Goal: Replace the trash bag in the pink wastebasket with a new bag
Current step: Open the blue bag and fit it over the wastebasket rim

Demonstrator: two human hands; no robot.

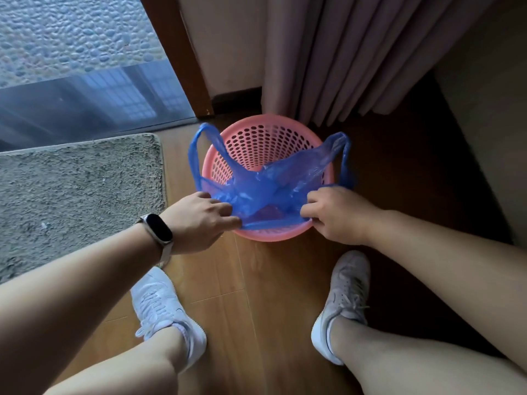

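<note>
A pink perforated wastebasket (pixel 256 141) stands on the wooden floor in front of me. A translucent blue plastic bag (pixel 268 183) lies across its opening, its two handle loops hanging over the left and right rims. My left hand (pixel 196 220), with a dark band on the wrist, pinches the bag's edge at the near left rim. At the near right rim my right hand (pixel 336 215) pinches the same edge. The stretched edge runs between both hands along the near rim. The far inside wall of the basket is bare.
A grey shaggy mat (pixel 74 195) lies to the left, before a glass door (pixel 85 81). Pinkish curtains (pixel 356 58) hang right behind the basket. My two feet in pale sneakers (pixel 165 312) stand on the wooden floor (pixel 256 309) just short of it.
</note>
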